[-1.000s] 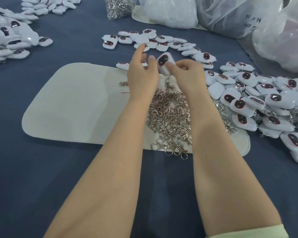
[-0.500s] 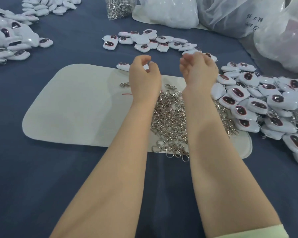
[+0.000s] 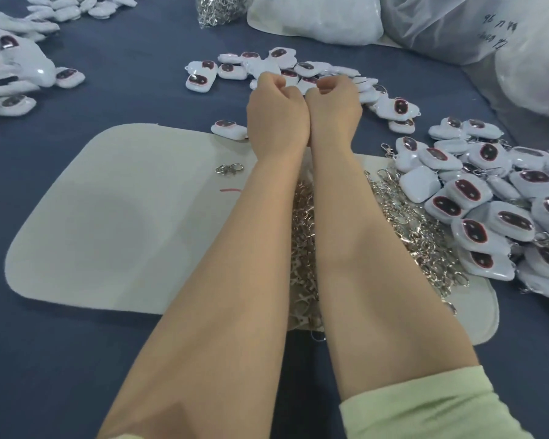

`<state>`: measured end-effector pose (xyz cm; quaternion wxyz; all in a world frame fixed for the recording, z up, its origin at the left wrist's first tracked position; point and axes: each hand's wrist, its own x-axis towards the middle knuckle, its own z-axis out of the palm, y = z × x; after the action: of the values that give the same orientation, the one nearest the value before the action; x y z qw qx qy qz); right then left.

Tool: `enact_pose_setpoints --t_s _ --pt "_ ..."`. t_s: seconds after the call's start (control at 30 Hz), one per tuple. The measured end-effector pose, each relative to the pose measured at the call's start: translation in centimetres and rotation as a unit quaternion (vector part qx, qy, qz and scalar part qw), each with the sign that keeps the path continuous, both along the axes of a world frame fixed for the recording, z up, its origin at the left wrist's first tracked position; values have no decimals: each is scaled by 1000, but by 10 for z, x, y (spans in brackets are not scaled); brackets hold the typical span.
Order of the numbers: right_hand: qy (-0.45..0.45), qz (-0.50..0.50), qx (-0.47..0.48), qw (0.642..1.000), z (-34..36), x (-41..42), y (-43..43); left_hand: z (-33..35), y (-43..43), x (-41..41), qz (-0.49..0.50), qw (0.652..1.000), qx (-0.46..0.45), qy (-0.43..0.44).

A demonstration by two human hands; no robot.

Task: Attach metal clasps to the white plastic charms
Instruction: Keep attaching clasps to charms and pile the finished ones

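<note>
White charms (image 3: pixel 16 68) are lying heaped at the left of the tabletop (image 3: pixel 61 359). One loose clasp (image 3: pixel 229 169) is resting on the pale mat (image 3: pixel 108 223). The left hand (image 3: pixel 278 118) and right hand (image 3: pixel 335 115) are touching side by side, fingers curled; contents cannot be told. A clasp pile (image 3: pixel 409 223) and further charms (image 3: pixel 473 191) are lying rightward.

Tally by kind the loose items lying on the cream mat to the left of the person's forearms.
Metal clasp: 1
White charm, overlapping the far edge of the cream mat: 1
Short red strip: 1
Total: 3
</note>
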<state>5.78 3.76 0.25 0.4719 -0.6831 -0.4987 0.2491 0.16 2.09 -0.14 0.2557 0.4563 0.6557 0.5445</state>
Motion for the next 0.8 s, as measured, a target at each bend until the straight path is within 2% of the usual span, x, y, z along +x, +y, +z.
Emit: enact_pose_setpoints --t_s 0.23,0.37,0.67,0.8 --pt "-102 14 -5 995 -7 -4 44 -1 39 -10 28 979 -63 191" --pt "-136 51 -26 989 -14 -6 66 -1 61 -11 22 962 -109 251" --pt "-172 66 -38 982 -24 -7 102 -8 93 -13 -1 955 -150 255" --pt "-222 58 -22 973 -23 -10 115 -7 107 -19 -5 959 -159 235"
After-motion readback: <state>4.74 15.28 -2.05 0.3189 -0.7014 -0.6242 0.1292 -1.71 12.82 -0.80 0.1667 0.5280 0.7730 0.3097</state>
